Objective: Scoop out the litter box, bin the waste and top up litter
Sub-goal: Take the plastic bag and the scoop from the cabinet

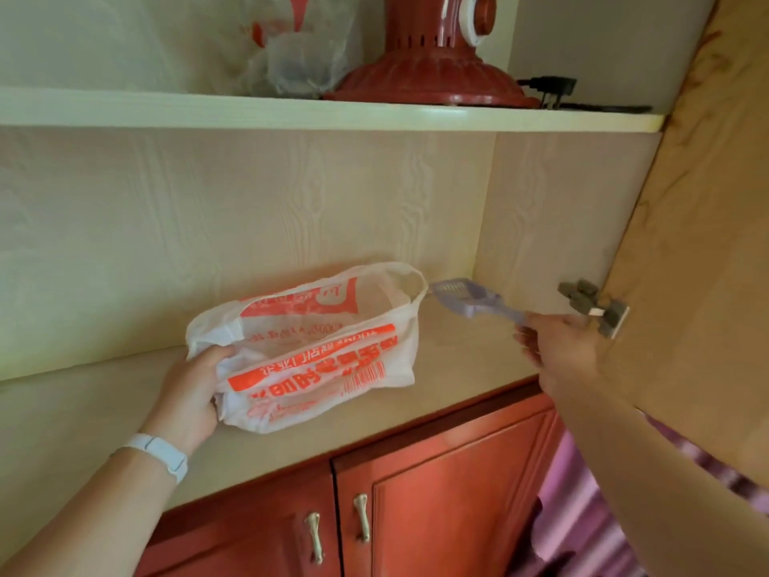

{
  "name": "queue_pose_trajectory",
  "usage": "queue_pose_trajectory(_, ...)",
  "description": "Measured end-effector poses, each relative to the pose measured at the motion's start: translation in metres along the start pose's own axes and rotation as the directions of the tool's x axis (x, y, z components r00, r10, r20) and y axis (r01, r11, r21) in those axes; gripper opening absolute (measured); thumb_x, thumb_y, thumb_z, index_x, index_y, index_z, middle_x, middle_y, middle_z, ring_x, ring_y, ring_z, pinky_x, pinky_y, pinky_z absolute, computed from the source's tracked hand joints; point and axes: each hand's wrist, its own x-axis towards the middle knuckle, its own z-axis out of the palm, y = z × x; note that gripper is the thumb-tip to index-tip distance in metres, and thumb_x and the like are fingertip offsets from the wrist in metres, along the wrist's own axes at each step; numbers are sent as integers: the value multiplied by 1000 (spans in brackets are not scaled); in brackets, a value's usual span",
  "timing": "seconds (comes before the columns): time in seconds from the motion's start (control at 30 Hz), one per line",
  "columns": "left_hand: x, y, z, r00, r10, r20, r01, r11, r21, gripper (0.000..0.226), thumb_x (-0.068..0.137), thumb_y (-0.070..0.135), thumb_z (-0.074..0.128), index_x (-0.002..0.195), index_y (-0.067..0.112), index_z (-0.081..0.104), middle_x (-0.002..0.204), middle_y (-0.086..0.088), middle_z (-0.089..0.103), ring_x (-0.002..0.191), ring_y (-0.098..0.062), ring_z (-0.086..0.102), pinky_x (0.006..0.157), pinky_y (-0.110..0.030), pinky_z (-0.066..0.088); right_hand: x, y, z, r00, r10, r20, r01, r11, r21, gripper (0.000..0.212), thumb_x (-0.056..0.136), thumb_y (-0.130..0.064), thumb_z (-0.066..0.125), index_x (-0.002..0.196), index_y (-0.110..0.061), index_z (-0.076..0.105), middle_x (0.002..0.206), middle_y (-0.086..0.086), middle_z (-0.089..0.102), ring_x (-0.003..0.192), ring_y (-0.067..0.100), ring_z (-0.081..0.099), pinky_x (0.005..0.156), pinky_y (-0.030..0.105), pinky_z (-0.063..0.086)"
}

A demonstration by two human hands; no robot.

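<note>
The pale lilac plastic litter scoop [470,299] has a slotted, shallow head and a flat, tapering handle. The head points toward the back corner of the cream wood-grain cabinet shelf [457,360], just beside one loop handle of the white plastic carrier bag with orange-red print [308,347]. The scoop sits low over the shelf; contact with the surface cannot be confirmed.

The right hand [557,351] grips the end of the scoop handle, fingers curled around it. The image is blurred at this hand. The left hand [189,393] clasps the crumpled left end of the bag, thumb on top and fingers beneath. The bag lies on the shelf, mouth toward the rear panel, both loop handles at the right end.

Item count:
- Scoop: one.
- Printed bag: one.
- White wristband [160,453] on the left wrist: one.
- Red-brown cabinet doors [449,493] under the shelf: two, each with one metal pull handle [361,517].
- Metal door hinge [593,306] at the right: one.
- Upper shelf: one dark red appliance base [428,77], one black plug [553,91], and a bundle of translucent plastic bags [299,47].
</note>
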Motion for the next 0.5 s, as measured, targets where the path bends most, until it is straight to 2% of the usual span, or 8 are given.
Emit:
queue_pose_trajectory(0.07,-3,-5,-4,1000,12,19,-12,999,-42,35,84,14,65,118,7,65,108,-19,72,94,-34,71,79,-46,57,-16,18,-6,988,132,80,-138,987,83,10,88,-8,63,96,-2,67,67,3,65,46,5,60,37,15,39)
queue_pose_trajectory(0.13,-9,-11,-6,999,14,31,-12,997,-76,34,83,13,65,117,8,65,109,-19,72,96,-34,71,83,-49,56,-37,31,-11,959,237,158,-257,958,124,7,91,-4,58,88,-5,64,70,4,63,47,5,60,38,15,40)
queue_pose_trajectory(0.2,-16,-16,-9,999,15,34,-12,996,-93,30,84,11,64,114,10,66,110,-19,71,98,-36,70,88,-53,54,-55,44,-17,928,296,226,-337,926,168,6,92,-1,55,94,-4,61,75,7,63,51,8,61,41,16,44)
queue_pose_trajectory(0.3,-27,-19,-12,997,45,64,-39,994,-100,26,83,12,65,109,12,68,109,-19,72,94,-34,71,82,-50,56,-80,55,-26,884,343,318,-420,881,216,21,93,0,55,113,-5,58,79,7,64,58,11,63,45,19,48)
queue_pose_trajectory(0.4,-38,-19,-14,995,72,67,-64,991,-118,20,85,10,64,103,15,70,101,-13,75,84,-28,74,69,-42,59,-106,57,-30,831,357,428,-458,875,159,22,95,0,49,113,-1,61,76,5,59,58,11,57,49,19,46)
queue_pose_trajectory(0.5,-44,-16,-16,992,91,84,-79,988,-130,32,84,12,65,116,15,67,107,-14,74,91,-32,73,76,-49,58,-124,63,-37,790,356,499,-473,872,126,20,93,3,45,108,-1,57,77,6,54,55,11,51,45,19,41)
